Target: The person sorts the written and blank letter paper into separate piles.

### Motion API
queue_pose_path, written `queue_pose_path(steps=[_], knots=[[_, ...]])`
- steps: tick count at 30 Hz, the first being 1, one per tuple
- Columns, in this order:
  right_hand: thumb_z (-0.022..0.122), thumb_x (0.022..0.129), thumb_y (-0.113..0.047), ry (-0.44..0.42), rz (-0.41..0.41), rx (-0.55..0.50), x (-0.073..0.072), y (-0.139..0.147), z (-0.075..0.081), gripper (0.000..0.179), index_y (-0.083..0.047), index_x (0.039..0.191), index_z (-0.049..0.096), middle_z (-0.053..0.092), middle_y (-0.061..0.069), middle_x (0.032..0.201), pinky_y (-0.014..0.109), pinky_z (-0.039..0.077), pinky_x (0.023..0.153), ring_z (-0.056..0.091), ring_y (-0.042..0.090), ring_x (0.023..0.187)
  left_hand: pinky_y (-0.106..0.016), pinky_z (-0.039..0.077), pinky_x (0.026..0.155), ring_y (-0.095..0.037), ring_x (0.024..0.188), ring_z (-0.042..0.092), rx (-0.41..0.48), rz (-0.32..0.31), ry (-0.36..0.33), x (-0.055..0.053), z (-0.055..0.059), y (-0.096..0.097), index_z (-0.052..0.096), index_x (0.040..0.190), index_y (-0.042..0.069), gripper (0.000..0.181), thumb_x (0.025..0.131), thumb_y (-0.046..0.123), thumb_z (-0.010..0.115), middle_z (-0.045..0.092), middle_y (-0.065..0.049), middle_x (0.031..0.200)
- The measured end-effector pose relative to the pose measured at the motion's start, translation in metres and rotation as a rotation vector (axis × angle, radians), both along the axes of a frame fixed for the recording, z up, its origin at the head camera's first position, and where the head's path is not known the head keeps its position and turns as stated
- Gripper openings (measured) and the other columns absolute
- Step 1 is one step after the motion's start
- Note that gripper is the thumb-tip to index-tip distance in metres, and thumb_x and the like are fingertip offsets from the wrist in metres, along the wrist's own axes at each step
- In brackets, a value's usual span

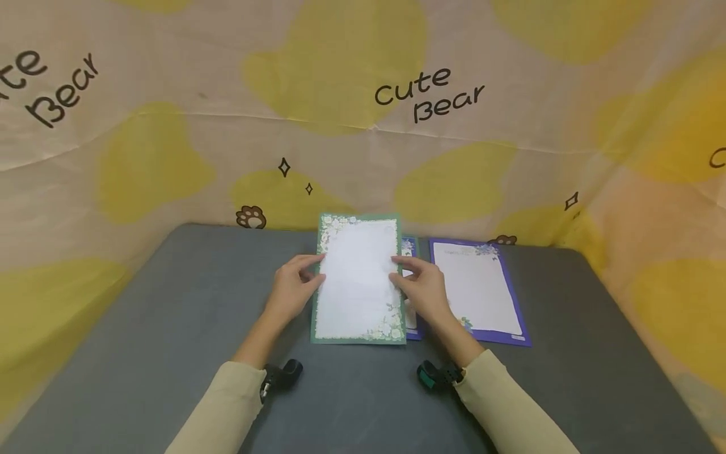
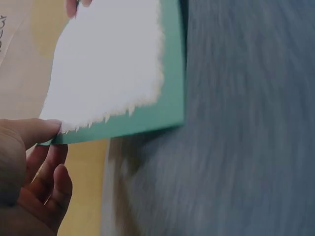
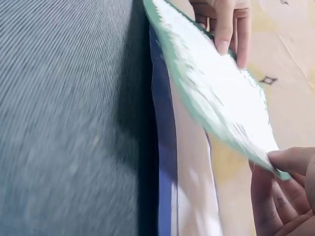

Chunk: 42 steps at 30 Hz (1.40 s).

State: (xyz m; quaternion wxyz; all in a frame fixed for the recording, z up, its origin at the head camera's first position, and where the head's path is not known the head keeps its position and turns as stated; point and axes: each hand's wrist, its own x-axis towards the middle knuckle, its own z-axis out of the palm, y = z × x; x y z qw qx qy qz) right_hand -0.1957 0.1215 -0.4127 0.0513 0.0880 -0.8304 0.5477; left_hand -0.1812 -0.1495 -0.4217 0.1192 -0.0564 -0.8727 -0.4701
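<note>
A green-bordered sheet of letter paper [image 1: 357,277] with pale flowers in two corners is held up by its long sides. My left hand [image 1: 292,287] pinches its left edge between thumb and fingers. On the opposite edge, my right hand [image 1: 424,287] grips it the same way. In the left wrist view the thumb lies on the face of the green-bordered sheet [image 2: 108,64], with fingers behind. The right wrist view shows the green-bordered sheet [image 3: 221,93] tilted and slightly bent above the table.
A purple-bordered sheet [image 1: 479,287] with blue flowers lies on the grey table [image 1: 170,328] to the right. Another printed sheet [image 1: 412,321] is mostly hidden behind the green-bordered one. A patterned cloth [image 1: 340,151] hangs around the table's back and sides.
</note>
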Motion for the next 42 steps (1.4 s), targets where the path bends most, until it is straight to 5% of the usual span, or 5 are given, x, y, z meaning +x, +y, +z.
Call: queue_pose_path(steps=[5,19,42], knots=[[0.075,0.090,-0.009,-0.045,0.085,0.014,-0.002,-0.016,0.006,0.038,-0.009,0.128,0.070,0.069,0.018,0.130,0.025,0.047,0.044,0.071,0.020,0.058,-0.023,0.049,0.063,-0.024,0.085,0.066,-0.042,0.016,-0.007,0.004,0.009,-0.025,0.068,0.132,0.010,0.040,0.092,0.005,0.071,0.067,-0.015,0.130],[0.075,0.089,-0.008,-0.059,0.208,0.125,-0.012,-0.071,0.010,0.041,-0.011,0.129,0.070,0.071,0.016,0.127,0.029,0.060,0.058,0.074,0.024,0.062,-0.027,0.048,0.062,-0.027,0.082,0.064,-0.220,0.071,0.011,0.006,0.026,-0.079,0.067,0.132,0.003,0.039,0.093,0.001,0.069,0.067,-0.021,0.127],[0.076,0.085,-0.004,-0.167,0.281,0.197,-0.038,-0.115,-0.002,0.042,-0.003,0.127,0.070,0.072,0.021,0.123,0.023,0.056,0.052,0.059,0.009,0.049,-0.037,0.047,0.068,-0.027,0.083,0.059,-0.355,0.102,-0.161,-0.008,0.013,-0.113,0.064,0.135,0.003,0.039,0.096,0.008,0.061,0.060,-0.026,0.136]])
